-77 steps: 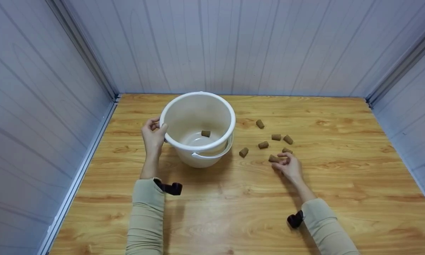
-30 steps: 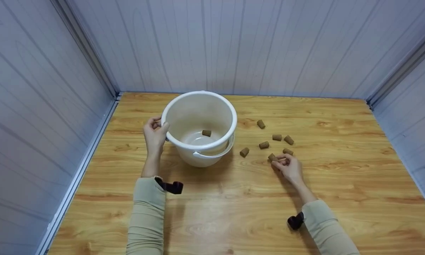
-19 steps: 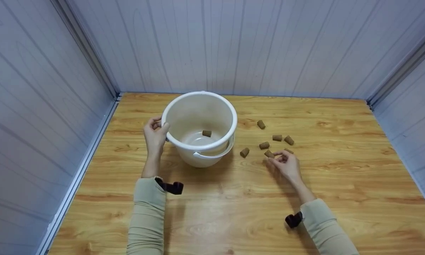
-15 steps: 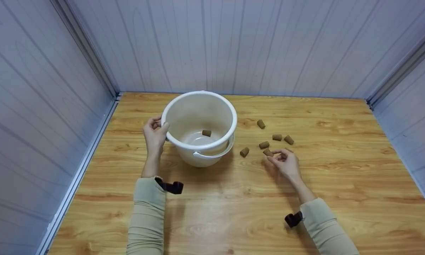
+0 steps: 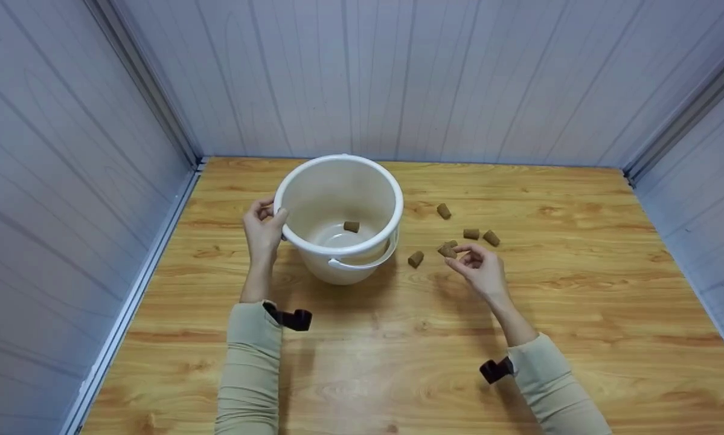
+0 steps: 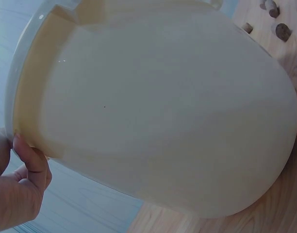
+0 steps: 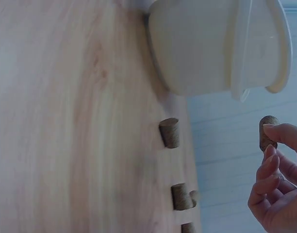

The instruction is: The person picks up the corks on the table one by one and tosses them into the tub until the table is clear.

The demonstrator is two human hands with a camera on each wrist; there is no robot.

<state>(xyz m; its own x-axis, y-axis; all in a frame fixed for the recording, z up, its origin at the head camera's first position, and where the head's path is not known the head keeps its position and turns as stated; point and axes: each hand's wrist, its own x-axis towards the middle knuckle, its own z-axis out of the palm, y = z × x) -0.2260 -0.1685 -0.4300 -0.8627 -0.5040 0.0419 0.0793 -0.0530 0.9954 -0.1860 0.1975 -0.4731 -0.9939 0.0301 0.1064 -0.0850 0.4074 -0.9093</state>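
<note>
"Since just one cork point(image 5: 351, 226) lies in the bucket point(image 5: 331, 273), is the job only starting?"

"I think so. That cork sits on the bucket's floor. The bucket stands upright on the left part of the table point(image 5: 362, 362)."

"What about the left hand point(image 5: 261, 232)?"

"It pinches the left side of the rim point(image 5: 337, 157), with the thumb over the edge. I guess that is so the bucket won't slide."

"And the right hand point(image 5: 485, 275)?"

"It pinches a second cork point(image 5: 447, 251) with its thumb and finger. From the right wrist, you can see that cork is up off the table. It is to the right of the bucket, so it is not in yet."

"How many are left after that?"

"I see five more on the table, if they all go in. The nearest cork point(image 5: 415, 259) lies close to the bucket. The farthest cork point(image 5: 444, 211) lies by itself. On the right, one small cork point(image 5: 471, 234) lies just beside another cork point(image 5: 491, 238). The fifth cork point(image 5: 453, 243) is partly hidden by the one in the hand."

"Could there be more?"

"Maybe, under the right hand. I cannot tell."
</note>
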